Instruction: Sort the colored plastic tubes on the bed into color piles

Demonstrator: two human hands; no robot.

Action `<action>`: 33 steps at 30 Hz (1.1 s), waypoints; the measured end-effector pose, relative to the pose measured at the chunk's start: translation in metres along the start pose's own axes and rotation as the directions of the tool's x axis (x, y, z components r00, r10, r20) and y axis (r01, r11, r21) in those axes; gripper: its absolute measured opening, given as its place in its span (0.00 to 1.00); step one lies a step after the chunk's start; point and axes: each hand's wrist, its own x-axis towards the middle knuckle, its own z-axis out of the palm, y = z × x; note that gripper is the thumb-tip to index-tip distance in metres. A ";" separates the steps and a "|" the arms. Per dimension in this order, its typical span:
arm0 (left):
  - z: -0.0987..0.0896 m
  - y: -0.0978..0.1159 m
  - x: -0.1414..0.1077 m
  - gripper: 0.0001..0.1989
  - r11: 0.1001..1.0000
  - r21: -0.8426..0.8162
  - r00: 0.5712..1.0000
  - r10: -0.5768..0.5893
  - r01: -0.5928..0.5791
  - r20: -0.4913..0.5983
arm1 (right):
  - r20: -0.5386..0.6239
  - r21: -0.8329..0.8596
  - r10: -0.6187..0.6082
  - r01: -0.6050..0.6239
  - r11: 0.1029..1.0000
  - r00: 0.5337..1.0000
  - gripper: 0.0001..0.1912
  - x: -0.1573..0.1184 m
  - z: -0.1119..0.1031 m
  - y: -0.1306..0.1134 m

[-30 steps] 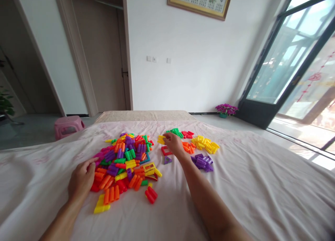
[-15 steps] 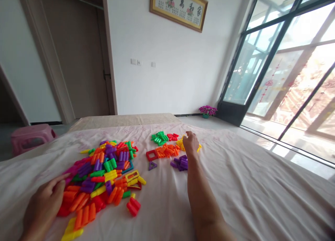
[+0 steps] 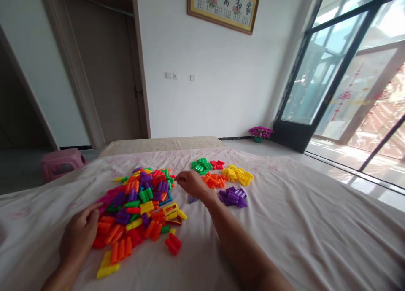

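Note:
A mixed heap of colourful plastic pieces (image 3: 139,206) lies on the cloth-covered surface. My left hand (image 3: 80,230) rests against its left edge, fingers drawn together beside the magenta pieces; whether it grips one is unclear. Just right of the heap is my right hand (image 3: 191,183), its fingers pinched near small red and green pieces; anything between the fingertips is too small to make out. Separate groups lie beyond and right of it: green pieces (image 3: 201,166), red pieces (image 3: 217,165), orange pieces (image 3: 215,181), yellow pieces (image 3: 237,175) and purple pieces (image 3: 233,197).
The wrinkled pale cloth (image 3: 303,223) spreads across the surface. A red piece (image 3: 173,243) lies near the heap's front right. On the floor are a pink stool (image 3: 61,162) at the left and a potted plant (image 3: 260,133) beyond the far edge.
My right hand has moved left from the yellow group to the heap's right side. My left hand remains by the heap's left edge. The view has shifted slightly.

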 end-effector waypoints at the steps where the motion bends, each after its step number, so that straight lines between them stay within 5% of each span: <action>1: -0.001 0.002 -0.001 0.22 1.000 -0.009 1.000 -0.004 0.004 0.005 | 0.029 0.002 -0.031 0.031 1.000 0.999 0.13 -0.001 0.007 -0.005; 10: 0.003 0.002 -0.002 0.22 1.000 -0.027 0.999 -0.001 0.000 -0.035 | 0.162 0.046 -0.162 0.156 0.987 0.973 0.10 -0.013 0.043 -0.027; 16: 0.003 0.002 -0.001 0.22 0.999 -0.030 0.999 0.011 -0.013 -0.049 | 0.214 -0.005 -0.296 0.304 0.953 0.931 0.19 -0.018 0.059 -0.046; 24: 0.002 0.005 -0.003 0.21 0.999 -0.054 0.999 -0.010 0.008 -0.041 | 0.233 -0.099 -0.273 0.302 0.948 0.933 0.14 -0.016 0.070 -0.052; 29: 0.001 0.006 -0.003 0.21 0.999 -0.039 0.999 -0.011 0.010 -0.039 | 0.069 0.245 -0.072 0.053 0.968 0.995 0.07 -0.002 0.060 -0.030; 31: 0.001 0.006 -0.003 0.21 1.000 -0.018 0.999 -0.019 0.018 -0.042 | 0.043 0.490 0.111 -0.118 0.864 0.993 0.09 0.004 0.051 -0.016; 33: 0.000 0.006 -0.003 0.22 1.000 0.001 0.999 -0.028 0.028 -0.041 | 0.013 0.713 0.301 -0.220 0.666 0.953 0.12 0.010 0.039 0.000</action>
